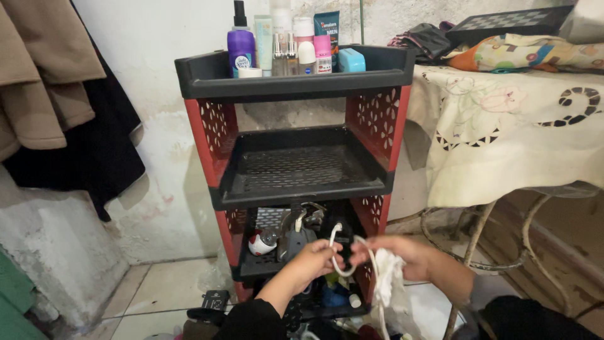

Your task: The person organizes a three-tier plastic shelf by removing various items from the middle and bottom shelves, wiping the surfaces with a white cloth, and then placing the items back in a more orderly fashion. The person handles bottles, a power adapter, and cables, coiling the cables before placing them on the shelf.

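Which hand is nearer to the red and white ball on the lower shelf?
Left. The left hand is just right of the ball; the right hand is farther right, holding a white cloth.

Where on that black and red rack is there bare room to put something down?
The middle shelf is bare, bordered by the red perforated side panels. The top shelf is crowded at the back with bottles and tubes, with only its left and right ends free. The lower shelf is cluttered, and the left hand and right hand hold a white cord before it.
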